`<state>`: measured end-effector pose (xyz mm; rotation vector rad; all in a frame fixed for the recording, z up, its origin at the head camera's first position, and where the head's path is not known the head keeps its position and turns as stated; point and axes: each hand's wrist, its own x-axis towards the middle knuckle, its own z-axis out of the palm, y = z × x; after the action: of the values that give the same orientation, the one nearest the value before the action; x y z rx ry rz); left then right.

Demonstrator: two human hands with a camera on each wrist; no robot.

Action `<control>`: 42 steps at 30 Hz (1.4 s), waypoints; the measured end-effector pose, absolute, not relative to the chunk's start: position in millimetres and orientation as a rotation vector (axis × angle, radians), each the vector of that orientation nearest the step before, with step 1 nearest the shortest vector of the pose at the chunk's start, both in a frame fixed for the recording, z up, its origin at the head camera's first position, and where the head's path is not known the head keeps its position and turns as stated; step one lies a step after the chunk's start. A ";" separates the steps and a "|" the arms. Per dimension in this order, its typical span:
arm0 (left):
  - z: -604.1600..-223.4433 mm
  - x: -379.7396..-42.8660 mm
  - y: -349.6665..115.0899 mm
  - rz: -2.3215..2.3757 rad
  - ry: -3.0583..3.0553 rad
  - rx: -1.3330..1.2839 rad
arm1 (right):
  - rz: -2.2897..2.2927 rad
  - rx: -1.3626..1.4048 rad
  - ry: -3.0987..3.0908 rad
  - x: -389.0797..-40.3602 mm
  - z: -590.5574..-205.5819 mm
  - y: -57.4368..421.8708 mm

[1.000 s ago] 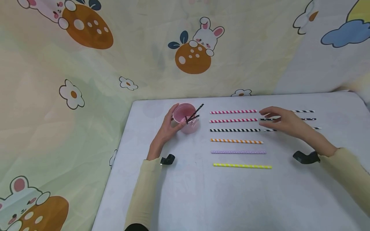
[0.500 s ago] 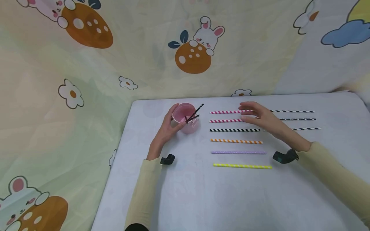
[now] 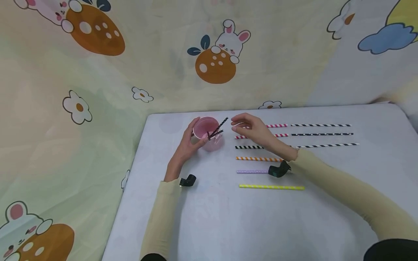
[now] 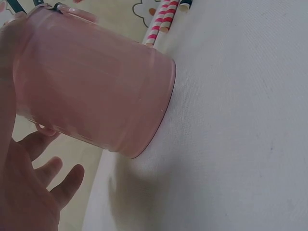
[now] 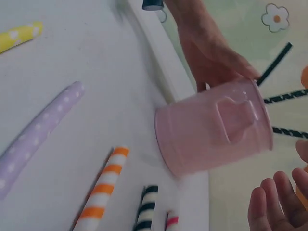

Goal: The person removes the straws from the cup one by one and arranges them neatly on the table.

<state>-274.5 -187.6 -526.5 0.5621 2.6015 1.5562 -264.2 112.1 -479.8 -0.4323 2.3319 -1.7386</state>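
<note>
My left hand [image 3: 187, 148] grips a pink cup [image 4: 94, 79] near its rim, with several fingers spread past its side in the left wrist view. The cup's base is close to the white table. Thin black straws with white specks [image 3: 218, 127] stick out over the rim and lean right in the head view. My right hand [image 3: 253, 130] hovers just right of those straw tips, fingers loosely bent with nothing seen between them. Under it, pink-and-white striped straws [image 3: 277, 125] and a black-and-white striped straw [image 3: 247, 147] are partly hidden.
Below lie an orange-striped straw [image 3: 254, 158], a lilac dotted straw [image 3: 251, 172] partly behind the wrist camera, and a yellow straw [image 3: 271, 187]. Several black-and-white straws [image 3: 321, 134] form a column to the right. A printed cloth [image 3: 163, 65] hangs behind the white table [image 3: 228, 224].
My right hand has moved left from over the right-hand black-and-white straws, across the pink striped ones, to beside the cup. The left hand and cup have stayed in place.
</note>
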 end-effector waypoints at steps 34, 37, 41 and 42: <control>-522.3 -273.0 -187.5 1.532 2.603 0.536 | -1.766 -0.536 2.483 -272.2 -487.9 65.4; -522.3 -273.6 -187.2 1.546 2.598 0.547 | -1.784 -0.547 2.487 -272.9 -484.8 66.1; -522.6 -273.7 -187.5 1.555 2.592 0.550 | -1.821 -0.545 2.479 -272.9 -477.2 68.7; -522.7 -273.6 -187.6 1.556 2.592 0.550 | -1.832 -0.540 2.477 -273.2 -475.3 69.5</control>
<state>-273.6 -187.6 -522.7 0.5500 2.5919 1.5557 -273.2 69.5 -475.3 -0.5401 2.4768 -1.8318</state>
